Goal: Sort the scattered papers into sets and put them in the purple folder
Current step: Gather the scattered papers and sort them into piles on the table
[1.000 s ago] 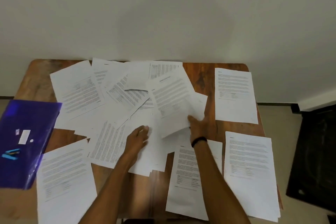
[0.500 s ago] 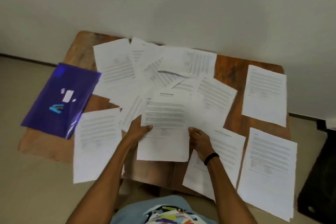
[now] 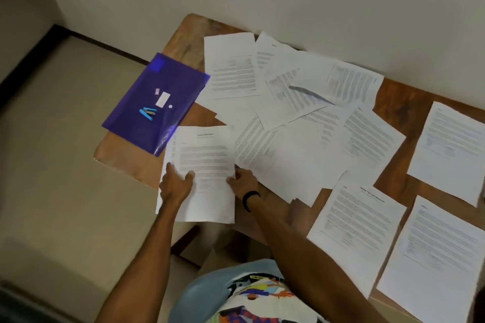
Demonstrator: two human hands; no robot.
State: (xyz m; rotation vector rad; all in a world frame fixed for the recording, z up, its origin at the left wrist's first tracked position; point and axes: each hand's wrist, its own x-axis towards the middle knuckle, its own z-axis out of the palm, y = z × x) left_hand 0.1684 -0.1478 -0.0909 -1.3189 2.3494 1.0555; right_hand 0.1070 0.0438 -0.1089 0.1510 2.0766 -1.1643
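Moved over from the scattered papers (image 3: 301, 113) to just beside the purple folder (image 3: 154, 92): one sheet (image 3: 207, 155), pinched by left hand (image 3: 175, 187) and right hand (image 3: 242, 182) (thumbs on top). Half off the table (image 3: 123, 162); might slide to the floor (image 3: 65, 165) if let go.

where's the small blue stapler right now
Head view: the blue stapler lies on the purple folder at the table left end, beside a small white label, up-left of the left hand.
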